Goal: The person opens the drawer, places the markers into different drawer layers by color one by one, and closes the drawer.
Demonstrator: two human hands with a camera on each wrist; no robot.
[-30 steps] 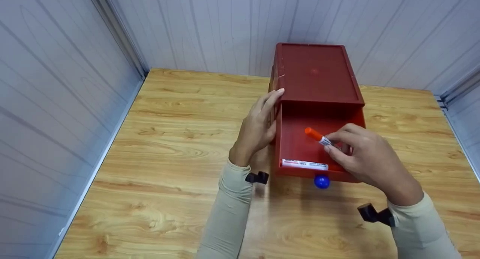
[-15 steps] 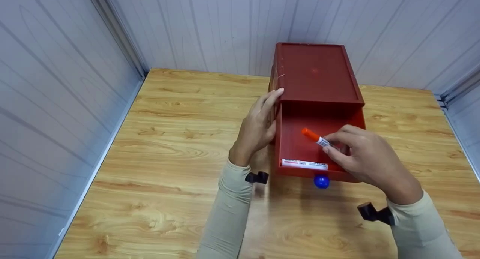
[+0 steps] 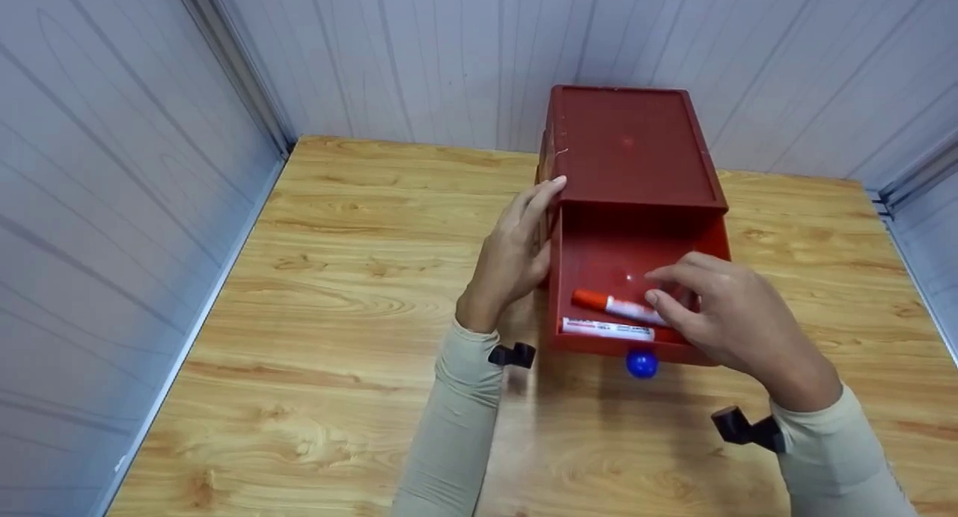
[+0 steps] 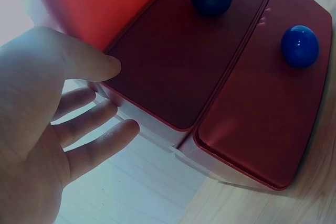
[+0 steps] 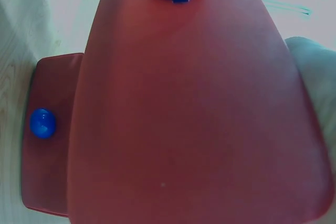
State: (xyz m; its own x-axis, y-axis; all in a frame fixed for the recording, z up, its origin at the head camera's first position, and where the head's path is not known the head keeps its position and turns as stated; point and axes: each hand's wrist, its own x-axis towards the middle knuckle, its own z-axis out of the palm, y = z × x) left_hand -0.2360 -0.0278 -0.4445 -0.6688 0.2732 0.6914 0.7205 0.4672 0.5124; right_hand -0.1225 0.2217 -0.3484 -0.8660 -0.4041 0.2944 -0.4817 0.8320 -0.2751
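A dark red drawer cabinet (image 3: 632,143) has its top drawer (image 3: 591,240) pulled out. Inside, an orange-capped marker (image 3: 632,310) lies slightly slanted, its right end hidden by my right hand. Along the drawer's front wall lies a second white marker (image 3: 608,328). My right hand (image 3: 737,311) hovers over the drawer's right side, thumb and index finger apart with nothing between them. My left hand (image 3: 509,255) rests against the cabinet's left side, fingers extended, fingertips at the top edge. In the left wrist view, its thumb (image 4: 100,68) lies near the cabinet's front corner.
A blue round knob (image 3: 642,364) sticks out from the top drawer's front. Lower drawers, with blue knobs (image 4: 300,46), are closed beneath it. The cabinet stands on a wood-grain table (image 3: 337,315) close to a pale panelled wall (image 3: 419,60).
My right hand has let go of the orange-capped marker, which has dropped onto the drawer floor beside the other marker. The fingers have parted. My left hand stays in place.
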